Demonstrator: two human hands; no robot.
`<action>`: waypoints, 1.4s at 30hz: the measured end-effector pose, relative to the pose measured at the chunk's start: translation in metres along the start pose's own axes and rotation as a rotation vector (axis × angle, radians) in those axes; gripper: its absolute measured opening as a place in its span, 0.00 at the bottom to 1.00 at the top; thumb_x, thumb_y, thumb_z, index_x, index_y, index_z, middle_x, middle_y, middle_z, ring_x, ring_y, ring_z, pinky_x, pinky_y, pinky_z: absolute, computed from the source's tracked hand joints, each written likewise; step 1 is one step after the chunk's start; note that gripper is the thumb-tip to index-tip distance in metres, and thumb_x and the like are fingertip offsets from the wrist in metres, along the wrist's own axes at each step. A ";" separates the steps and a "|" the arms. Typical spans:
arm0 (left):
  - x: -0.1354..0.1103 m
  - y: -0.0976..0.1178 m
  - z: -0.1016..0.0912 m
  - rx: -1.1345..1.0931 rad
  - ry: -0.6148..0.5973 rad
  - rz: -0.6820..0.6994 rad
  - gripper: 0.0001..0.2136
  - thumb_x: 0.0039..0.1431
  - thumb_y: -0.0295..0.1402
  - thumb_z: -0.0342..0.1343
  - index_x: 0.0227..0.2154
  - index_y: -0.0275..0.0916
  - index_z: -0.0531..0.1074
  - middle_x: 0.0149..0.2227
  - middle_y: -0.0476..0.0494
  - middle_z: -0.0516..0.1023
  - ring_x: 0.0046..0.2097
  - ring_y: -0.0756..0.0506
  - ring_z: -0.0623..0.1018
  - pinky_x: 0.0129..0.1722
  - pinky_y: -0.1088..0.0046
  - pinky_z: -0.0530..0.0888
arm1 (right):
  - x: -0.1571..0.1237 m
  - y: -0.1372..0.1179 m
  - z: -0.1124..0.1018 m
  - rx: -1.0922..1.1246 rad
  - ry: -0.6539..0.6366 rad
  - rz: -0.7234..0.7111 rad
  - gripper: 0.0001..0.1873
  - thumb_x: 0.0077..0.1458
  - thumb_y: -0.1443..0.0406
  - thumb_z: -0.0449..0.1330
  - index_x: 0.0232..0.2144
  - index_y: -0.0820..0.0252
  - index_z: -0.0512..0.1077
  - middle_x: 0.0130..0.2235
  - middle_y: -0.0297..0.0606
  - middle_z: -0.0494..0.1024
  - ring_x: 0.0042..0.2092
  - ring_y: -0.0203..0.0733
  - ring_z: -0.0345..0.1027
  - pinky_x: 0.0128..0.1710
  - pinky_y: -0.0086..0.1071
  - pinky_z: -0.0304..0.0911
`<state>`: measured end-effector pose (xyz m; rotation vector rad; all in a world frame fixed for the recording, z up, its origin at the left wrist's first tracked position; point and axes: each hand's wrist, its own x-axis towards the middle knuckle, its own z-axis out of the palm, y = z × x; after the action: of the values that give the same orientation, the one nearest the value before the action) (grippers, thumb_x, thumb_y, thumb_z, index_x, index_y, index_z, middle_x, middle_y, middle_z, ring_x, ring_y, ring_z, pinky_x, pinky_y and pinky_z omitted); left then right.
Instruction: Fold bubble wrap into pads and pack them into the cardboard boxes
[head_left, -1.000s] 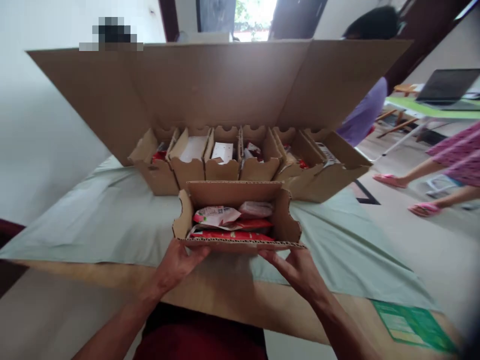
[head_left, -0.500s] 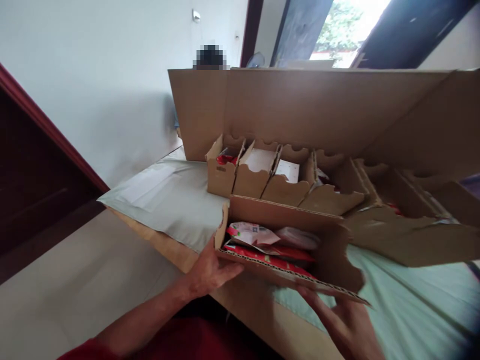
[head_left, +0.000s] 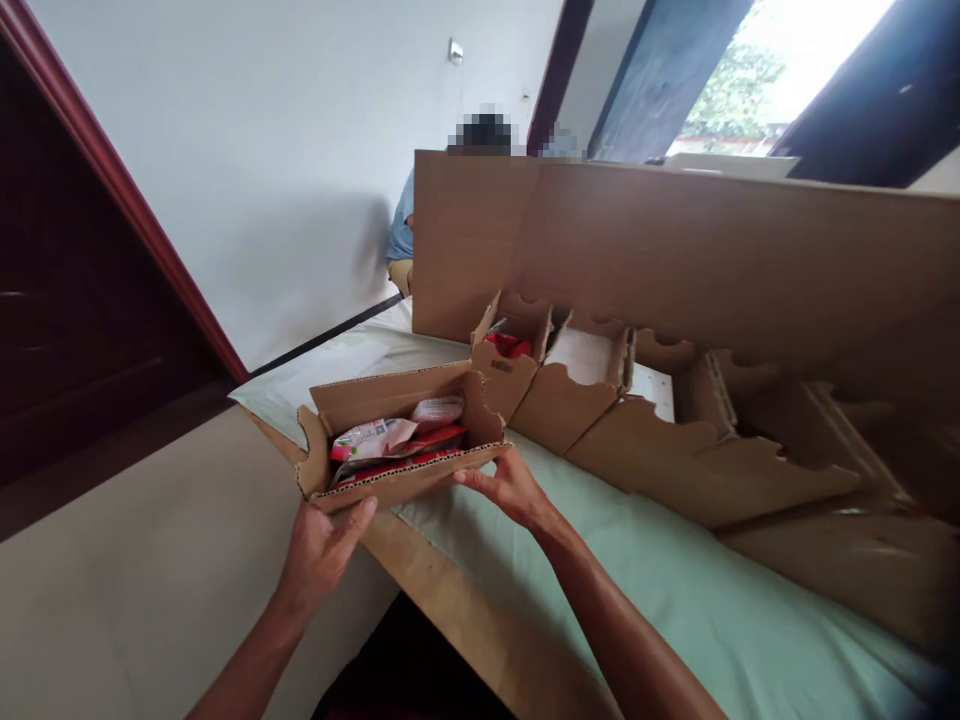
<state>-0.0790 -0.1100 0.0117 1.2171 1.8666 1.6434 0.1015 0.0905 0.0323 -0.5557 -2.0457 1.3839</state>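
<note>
Between my two hands is an open cardboard box (head_left: 405,487), long and narrow with cut-out ends. Inside it lie a white and pink packet (head_left: 371,440), a clear plastic-wrapped item (head_left: 437,411) and red packaging (head_left: 442,440). My left hand (head_left: 319,550) grips the near left corner, thumb on the front wall and fingers hidden beneath. My right hand (head_left: 514,490) holds the near right corner, its thumb along the front and other fingers out of sight. The box is over the table's left part, left of a row of similar boxes (head_left: 570,400).
Behind the row stands a tall cardboard screen (head_left: 675,230). A pale green cloth (head_left: 600,540) covers the wooden table (head_left: 457,590), and a white sheet (head_left: 337,365) lies at its far left. Another person (head_left: 401,230) is partly hidden behind the screen.
The held box has moved left, away from the front of the row, with both hands on it. My view has turned, so the row and screen appear farther right.
</note>
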 end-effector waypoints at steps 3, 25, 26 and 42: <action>0.013 -0.010 -0.008 -0.047 -0.066 -0.046 0.19 0.61 0.47 0.61 0.43 0.36 0.81 0.45 0.36 0.85 0.55 0.30 0.80 0.61 0.49 0.72 | -0.019 0.000 0.002 -0.109 0.075 -0.018 0.44 0.54 0.39 0.66 0.64 0.55 0.66 0.65 0.49 0.70 0.63 0.62 0.66 0.64 0.57 0.60; -0.016 -0.070 0.014 -0.110 -0.089 0.029 0.30 0.66 0.54 0.52 0.64 0.42 0.65 0.61 0.32 0.75 0.65 0.32 0.72 0.64 0.48 0.70 | -0.079 0.036 0.033 -0.338 0.096 0.026 0.33 0.59 0.53 0.65 0.64 0.53 0.66 0.58 0.50 0.76 0.54 0.57 0.76 0.42 0.43 0.78; -0.019 -0.069 0.016 -0.083 -0.101 0.014 0.31 0.65 0.53 0.55 0.65 0.41 0.63 0.61 0.30 0.74 0.65 0.32 0.72 0.64 0.46 0.71 | -0.072 0.037 0.041 -0.329 0.066 0.015 0.31 0.60 0.53 0.64 0.63 0.54 0.68 0.56 0.49 0.78 0.52 0.56 0.76 0.42 0.43 0.77; 0.188 -0.099 0.060 -0.195 -0.188 0.131 0.32 0.56 0.35 0.58 0.64 0.38 0.62 0.62 0.36 0.73 0.62 0.36 0.74 0.63 0.53 0.71 | 0.073 0.101 0.041 -0.087 0.294 -0.010 0.41 0.59 0.64 0.57 0.72 0.56 0.51 0.67 0.50 0.67 0.61 0.52 0.69 0.52 0.45 0.74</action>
<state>-0.1744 0.0807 -0.0475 1.3810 1.5053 1.6690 0.0213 0.1464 -0.0553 -0.7393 -1.8726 1.1356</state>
